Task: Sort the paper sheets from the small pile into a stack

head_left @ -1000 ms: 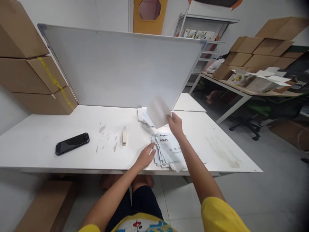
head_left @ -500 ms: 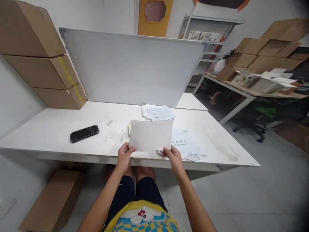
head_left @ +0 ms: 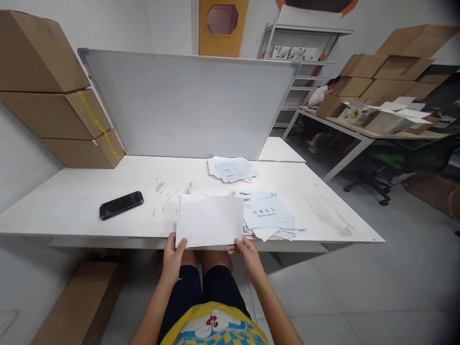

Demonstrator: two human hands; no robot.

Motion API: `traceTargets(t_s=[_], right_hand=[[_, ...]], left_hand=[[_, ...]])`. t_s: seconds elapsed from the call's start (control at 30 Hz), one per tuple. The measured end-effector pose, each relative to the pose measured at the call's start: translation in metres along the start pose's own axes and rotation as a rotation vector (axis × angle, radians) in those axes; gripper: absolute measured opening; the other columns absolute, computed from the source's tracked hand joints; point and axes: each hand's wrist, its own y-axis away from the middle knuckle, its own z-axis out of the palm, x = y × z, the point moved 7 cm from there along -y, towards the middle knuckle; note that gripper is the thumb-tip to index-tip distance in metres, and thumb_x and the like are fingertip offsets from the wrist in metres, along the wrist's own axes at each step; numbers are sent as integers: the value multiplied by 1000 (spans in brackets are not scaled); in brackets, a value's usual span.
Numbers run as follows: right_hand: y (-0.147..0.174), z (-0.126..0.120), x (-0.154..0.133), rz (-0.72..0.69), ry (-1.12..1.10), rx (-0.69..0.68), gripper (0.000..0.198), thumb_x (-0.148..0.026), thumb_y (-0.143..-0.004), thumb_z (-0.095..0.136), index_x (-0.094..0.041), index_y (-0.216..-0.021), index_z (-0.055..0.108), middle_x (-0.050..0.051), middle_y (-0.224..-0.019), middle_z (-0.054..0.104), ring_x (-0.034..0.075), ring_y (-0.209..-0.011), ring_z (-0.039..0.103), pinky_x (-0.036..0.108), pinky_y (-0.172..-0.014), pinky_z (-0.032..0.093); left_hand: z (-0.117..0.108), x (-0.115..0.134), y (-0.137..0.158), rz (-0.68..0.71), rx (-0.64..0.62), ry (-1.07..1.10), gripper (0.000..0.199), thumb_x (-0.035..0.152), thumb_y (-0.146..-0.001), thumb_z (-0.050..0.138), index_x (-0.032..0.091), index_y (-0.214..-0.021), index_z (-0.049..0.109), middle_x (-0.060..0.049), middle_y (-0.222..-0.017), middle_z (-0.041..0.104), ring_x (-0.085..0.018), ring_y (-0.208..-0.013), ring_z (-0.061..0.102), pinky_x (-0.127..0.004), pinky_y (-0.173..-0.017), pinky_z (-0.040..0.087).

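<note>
Left hand [head_left: 173,255]: grasping the near left corner of the white paper [head_left: 212,220], thumb on top; the fingers behind it are largely hidden. Right hand [head_left: 247,256]: pinching the near right corner, thumb uppermost, fingers curled and partly seen below the edge. The white paper is held between both hands, tilted, over the near edge of the white table [head_left: 345,211]. A doubled line at its left side suggests more than one sheet; the count cannot be told. Its upward face shows no legible print; the underside is out of sight.

Just beyond and right of the right hand lies a stack of printed sheets [head_left: 269,213], headed "Testing Report"; its left part is covered by the white paper, and the smaller print is unreadable. Farther out, ahead of the right hand, a second pile [head_left: 235,169] has print too small to read. Ahead of the left hand, a cream-coloured object [head_left: 191,190] shows only its far end above the paper. Left of the left hand, a black phone [head_left: 121,205] lies with its screen dark. Both forearms are cut off by the lower frame.
</note>
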Motion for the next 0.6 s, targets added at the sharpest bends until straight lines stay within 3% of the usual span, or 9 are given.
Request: traceTargets(t_s=[0.07,0.13,0.23,0.3,0.37,0.43,0.6], right_hand=[[13,-5,-11,-101,114,143,44,-61,-75,60,-19,-87,68,7,-68,71,28,-69,68,42,-68,55],[31,2,-28,-265,263,235,36,-55,-81,55,-24,-90,70,8,-77,73,28,-75,68,43,-73,54],[58,43,-48,-561,470,73,28,-43,-88,49,-33,-101,71,7,-97,73,28,-85,69,44,-76,54],[70,72,-45,-665,600,-90,33,-34,-91,44,-35,-115,66,6,-115,68,28,-97,67,45,-78,53],[72,85,-32,-670,710,-179,39,-29,-91,44,-36,-128,57,5,-129,60,29,-107,63,47,-84,51],[64,82,-19,-638,752,-204,43,-30,-90,49,-36,-132,53,5,-134,56,29,-115,58,49,-91,49],[14,34,-25,-530,582,56,59,-42,-81,62,-29,-136,47,10,-140,48,32,-131,42,54,-104,39]], left_hand=[[-5,5,5,78,60,-52,50,46,-68,73,22,-109,57,-9,-112,63,-26,-112,56,-38,-94,45],[5,10,13,108,-30,-49,60,45,-66,76,24,-119,55,-11,-123,59,-29,-123,49,-41,-100,42],[41,12,31,-26,-306,55,61,49,-67,74,23,-120,58,-12,-124,61,-31,-125,49,-43,-103,41],[55,12,36,-170,-315,119,56,56,-70,69,19,-112,63,-13,-117,66,-32,-118,55,-45,-102,43],[55,12,31,-265,-220,162,56,60,-70,67,16,-105,65,-13,-109,69,-32,-109,62,-46,-99,45],[46,14,20,-284,-145,169,56,58,-65,71,15,-101,66,-13,-103,71,-31,-101,65,-47,-94,49],[5,18,-14,-151,-93,24,47,40,-59,81,18,-98,67,-10,-96,73,-30,-100,66,-46,-91,52]])
